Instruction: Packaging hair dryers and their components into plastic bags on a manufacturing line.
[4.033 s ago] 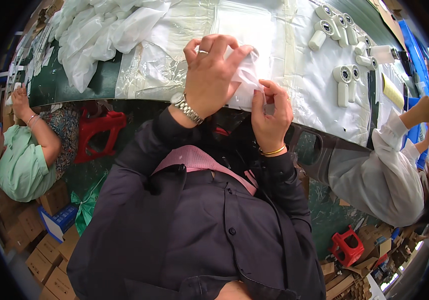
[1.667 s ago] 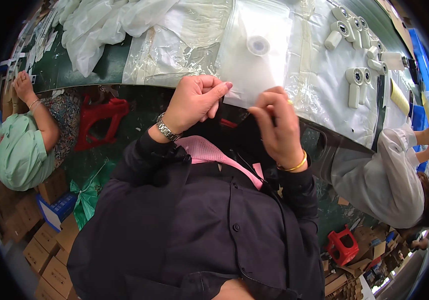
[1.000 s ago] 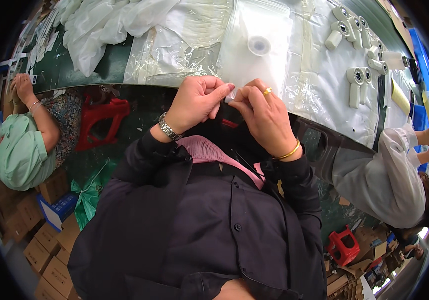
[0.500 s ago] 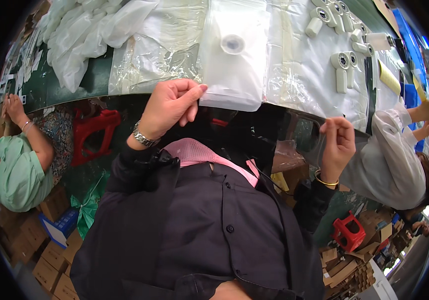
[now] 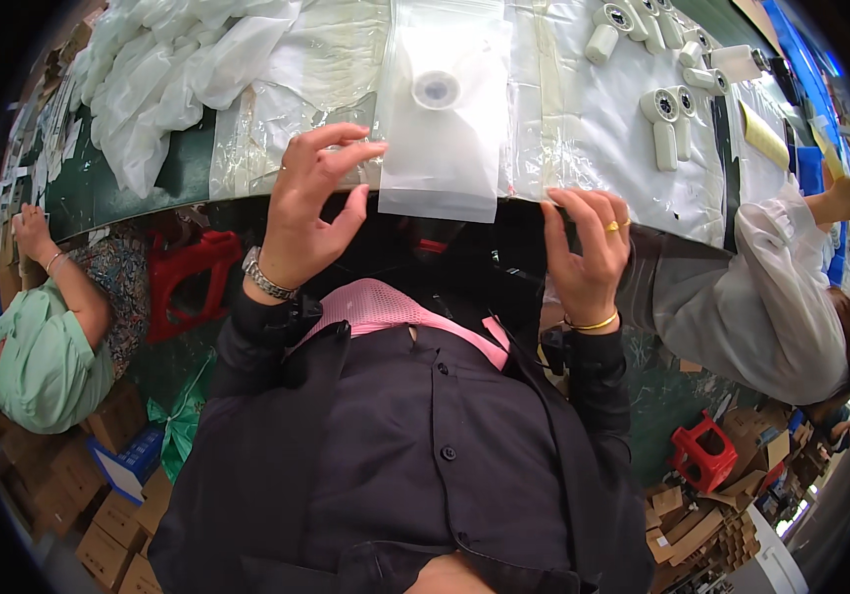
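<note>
A frosted plastic bag (image 5: 440, 148) lies on the table in front of me, its lower end hanging past the edge. A pale ring with a grey centre (image 5: 436, 90) shows at the bag; whether it is inside or underneath, I cannot tell. Just left of the bag is my left hand (image 5: 321, 203), fingers spread and thumb apart, with nothing in it. My right hand (image 5: 588, 243), wearing a yellow ring, is at the table edge right of the bag. Its fingers are bent forward and loosely apart, the thumb tip close to the index finger, and I see nothing held.
Several white handheld fans (image 5: 662, 129) lie at the right on plastic sheeting (image 5: 583, 148). Crumpled translucent bags (image 5: 162, 79) are heaped at the left. People sit on both sides, one in a green top (image 5: 53, 346), one in a pale sleeve (image 5: 751, 297). A red stool (image 5: 192, 282) stands below.
My right hand has moved left toward the bag, and its fingers have loosened from a curl. The left hand has opened from a pinch at the bag's corner and drawn slightly away.
</note>
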Available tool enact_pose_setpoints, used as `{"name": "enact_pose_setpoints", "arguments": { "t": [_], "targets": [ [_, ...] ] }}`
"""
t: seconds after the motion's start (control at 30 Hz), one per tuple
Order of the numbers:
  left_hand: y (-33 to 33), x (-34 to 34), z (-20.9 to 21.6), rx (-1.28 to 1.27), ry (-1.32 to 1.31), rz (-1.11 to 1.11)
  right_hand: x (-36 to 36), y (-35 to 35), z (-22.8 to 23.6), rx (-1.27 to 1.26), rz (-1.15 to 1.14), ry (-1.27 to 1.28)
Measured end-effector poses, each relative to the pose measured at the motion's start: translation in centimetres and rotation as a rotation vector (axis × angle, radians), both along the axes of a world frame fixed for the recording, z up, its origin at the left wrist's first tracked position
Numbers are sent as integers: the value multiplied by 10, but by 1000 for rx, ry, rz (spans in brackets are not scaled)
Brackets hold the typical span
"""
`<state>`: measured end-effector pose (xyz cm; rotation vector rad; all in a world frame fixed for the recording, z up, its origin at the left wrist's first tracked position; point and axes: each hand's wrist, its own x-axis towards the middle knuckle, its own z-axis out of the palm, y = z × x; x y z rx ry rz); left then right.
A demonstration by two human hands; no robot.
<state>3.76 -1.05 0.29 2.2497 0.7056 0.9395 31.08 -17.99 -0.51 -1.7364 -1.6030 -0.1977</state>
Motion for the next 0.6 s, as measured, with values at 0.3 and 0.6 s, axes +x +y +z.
{"name": "enact_pose_setpoints", "arguments": {
  "t": [0.3,0.6],
  "targets": [
    [11,10,-14,282,55,-143,-13,37,-5,-10,203,-71],
    [16,11,-13,188,-28,-190,-5,46,-7,-17,320,11]
  ]
}}
